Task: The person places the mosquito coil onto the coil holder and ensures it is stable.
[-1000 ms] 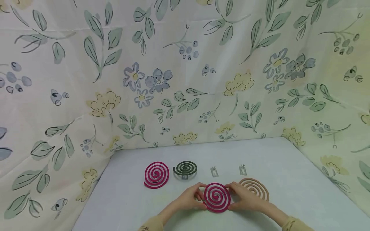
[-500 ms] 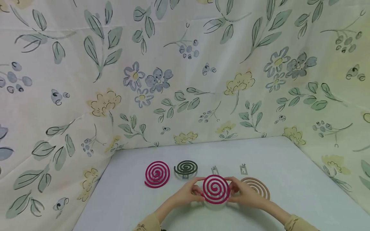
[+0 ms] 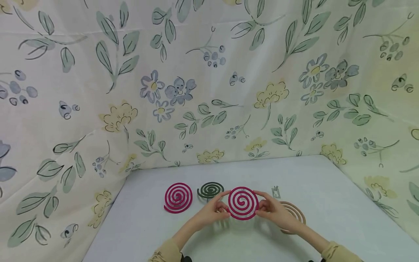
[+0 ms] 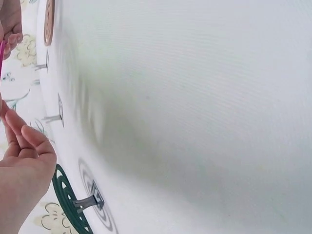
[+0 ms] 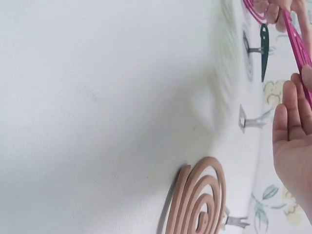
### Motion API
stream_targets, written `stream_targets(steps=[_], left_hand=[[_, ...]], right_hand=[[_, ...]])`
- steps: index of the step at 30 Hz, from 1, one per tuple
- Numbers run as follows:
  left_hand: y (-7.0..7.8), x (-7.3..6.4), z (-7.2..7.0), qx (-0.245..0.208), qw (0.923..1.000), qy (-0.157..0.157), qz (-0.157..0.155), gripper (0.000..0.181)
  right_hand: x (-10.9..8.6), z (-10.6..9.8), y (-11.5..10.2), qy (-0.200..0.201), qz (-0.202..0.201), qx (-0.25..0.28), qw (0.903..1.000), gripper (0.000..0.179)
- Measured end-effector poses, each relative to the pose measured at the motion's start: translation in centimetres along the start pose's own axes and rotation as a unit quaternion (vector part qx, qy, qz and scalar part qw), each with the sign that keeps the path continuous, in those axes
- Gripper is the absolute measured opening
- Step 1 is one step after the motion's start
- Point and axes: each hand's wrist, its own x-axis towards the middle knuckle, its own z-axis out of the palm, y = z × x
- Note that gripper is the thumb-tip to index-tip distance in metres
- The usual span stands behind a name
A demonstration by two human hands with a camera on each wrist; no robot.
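A magenta mosquito coil (image 3: 242, 203) is held up off the table by both hands, its flat face towards the head camera. My left hand (image 3: 211, 211) pinches its left edge between thumb and fingers. On the opposite edge my right hand (image 3: 275, 211) pinches it the same way. Directly behind the coil, a small metal coil stand (image 5: 243, 120) shows in the right wrist view, apart from the coil; the head view mostly hides it. A brown mosquito coil (image 5: 204, 202) lies on the table near my right forearm, partly covered in the head view.
Further left, a second magenta coil (image 3: 177, 197) and a dark green coil (image 3: 211, 189) sit on metal stands. Another bare stand (image 3: 276, 192) is on the right. The white table (image 3: 340, 214) ends at a floral curtain (image 3: 209, 127) behind and at the sides.
Both hands have lifted the magenta coil and moved it away from the body, towards the row of stands. It now covers the middle stand in the head view.
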Motion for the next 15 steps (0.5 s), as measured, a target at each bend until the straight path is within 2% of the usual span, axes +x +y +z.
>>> stream_targets(steps=[2,7,10,15], left_hand=[[0.0,0.2,0.1,-0.008,0.9998,0.020,0.002,0.067],[0.0,0.6,0.6,-0.030,0.9956,0.083,0.031,0.063],[0.0,0.9,1.0,-0.052,0.9895,0.129,0.038,0.058],[0.7,1.4,1.5,-0.072,0.9769,0.200,0.022,0.049]], right_hand=[[0.0,-0.1,-0.1,0.007,0.015,0.019,0.9997,0.067],[0.3,0.0,-0.5,0.036,0.032,0.039,0.9981,0.069],[0.6,0.1,-0.7,0.061,0.041,0.040,0.9965,0.069],[1.3,0.5,-1.0,0.112,0.056,0.052,0.9908,0.066]])
